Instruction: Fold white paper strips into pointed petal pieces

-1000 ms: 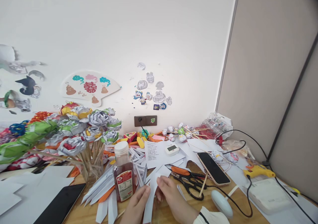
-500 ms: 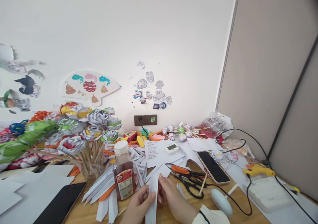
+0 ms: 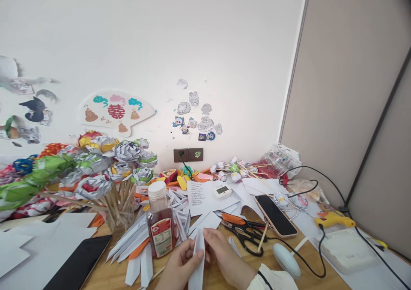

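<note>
Over the middle of the tabletop's (image 3: 112,273) near edge, I see a long white paper strip (image 3: 198,266) held by the left hand (image 3: 181,262), its thumb pressed on top and its fingers curled close around the side. Against the strip's other side is the right hand (image 3: 223,253), thumb and fingers bent nearly together, though I can't tell whether they grip it. Just beyond the left hand stands a bottle (image 3: 161,234); toward the tabletop's right edge lie black-handled scissors (image 3: 240,237).

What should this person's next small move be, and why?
Probably slide the right hand down the white paper strip, pressing its apparent lengthwise crease: the left hand grips it lower, thumb across the front, while the right thumb sits near its upper end.
</note>
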The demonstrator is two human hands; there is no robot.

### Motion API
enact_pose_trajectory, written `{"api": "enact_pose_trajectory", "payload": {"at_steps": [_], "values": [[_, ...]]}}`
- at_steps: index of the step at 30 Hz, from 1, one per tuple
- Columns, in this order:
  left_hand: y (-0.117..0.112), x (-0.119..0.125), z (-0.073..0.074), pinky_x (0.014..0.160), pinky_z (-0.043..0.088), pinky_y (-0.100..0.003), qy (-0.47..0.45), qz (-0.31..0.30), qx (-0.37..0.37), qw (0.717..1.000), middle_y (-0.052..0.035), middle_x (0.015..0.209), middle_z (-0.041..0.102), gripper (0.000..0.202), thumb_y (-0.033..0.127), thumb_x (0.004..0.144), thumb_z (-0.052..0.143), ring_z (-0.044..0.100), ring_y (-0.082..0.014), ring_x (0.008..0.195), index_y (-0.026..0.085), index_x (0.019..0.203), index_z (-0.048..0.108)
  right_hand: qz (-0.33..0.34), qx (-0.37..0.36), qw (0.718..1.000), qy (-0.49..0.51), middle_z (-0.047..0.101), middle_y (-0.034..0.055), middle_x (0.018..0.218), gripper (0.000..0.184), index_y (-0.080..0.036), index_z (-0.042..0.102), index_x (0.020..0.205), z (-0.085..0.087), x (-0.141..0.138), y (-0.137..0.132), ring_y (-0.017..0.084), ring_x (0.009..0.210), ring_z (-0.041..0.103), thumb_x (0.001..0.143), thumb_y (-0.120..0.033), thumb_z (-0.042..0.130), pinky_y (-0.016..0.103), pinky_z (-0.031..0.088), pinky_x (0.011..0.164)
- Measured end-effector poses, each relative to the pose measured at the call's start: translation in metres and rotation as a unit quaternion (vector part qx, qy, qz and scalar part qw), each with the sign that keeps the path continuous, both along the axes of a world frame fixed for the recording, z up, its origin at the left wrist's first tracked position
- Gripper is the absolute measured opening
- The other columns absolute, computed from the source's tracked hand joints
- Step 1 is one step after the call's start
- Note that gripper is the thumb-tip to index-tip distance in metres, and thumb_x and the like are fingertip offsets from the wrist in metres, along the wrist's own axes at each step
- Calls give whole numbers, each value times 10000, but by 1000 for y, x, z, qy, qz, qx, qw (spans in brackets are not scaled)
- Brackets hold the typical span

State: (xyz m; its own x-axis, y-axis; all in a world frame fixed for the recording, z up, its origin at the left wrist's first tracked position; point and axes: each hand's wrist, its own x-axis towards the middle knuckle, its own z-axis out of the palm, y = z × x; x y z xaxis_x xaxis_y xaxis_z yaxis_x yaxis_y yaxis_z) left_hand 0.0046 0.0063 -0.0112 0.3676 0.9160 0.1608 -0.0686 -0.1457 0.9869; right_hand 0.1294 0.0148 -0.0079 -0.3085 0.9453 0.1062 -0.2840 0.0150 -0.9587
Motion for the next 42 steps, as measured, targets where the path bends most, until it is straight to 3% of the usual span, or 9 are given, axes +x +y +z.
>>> {"api": "enact_pose_trajectory", "payload": {"at_steps": [15, 28, 35, 42], "values": [[0, -1, -7, 650, 403, -245, 20, 9, -3, 1000, -29, 719, 601, 195, 321, 691, 565, 531, -155, 700, 133, 741, 558, -18, 2, 1000, -10, 379, -40, 496, 335, -161, 485, 554, 7, 1, -2, 84, 455, 321, 703, -461, 488, 205, 237, 446], [-2, 1, 0, 634, 392, -232, 39, 23, -1, 999, -11, 683, 587, 202, 333, 692, 557, 520, -145, 677, 131, 702, 557, -11, 14, 1000, -10, 376, -38, 498, 277, -164, 481, 539, 7, 3, -1, 88, 473, 321, 719, -374, 479, 198, 243, 448], [0, 0, -5, 608, 388, -225, 40, 31, 3, 999, -14, 677, 591, 220, 346, 682, 566, 517, -141, 650, 126, 698, 563, -12, 8, 999, -33, 395, -32, 501, 369, -161, 514, 582, 7, 3, -1, 93, 470, 334, 701, -505, 455, 205, 268, 457], [-4, 2, 0, 587, 379, -221, 52, 46, -2, 998, -1, 635, 577, 236, 368, 660, 577, 506, -139, 622, 132, 667, 564, -12, 11, 999, -33, 395, -32, 512, 284, -165, 513, 577, 8, 4, -1, 91, 468, 336, 719, -407, 469, 205, 247, 443]]}}
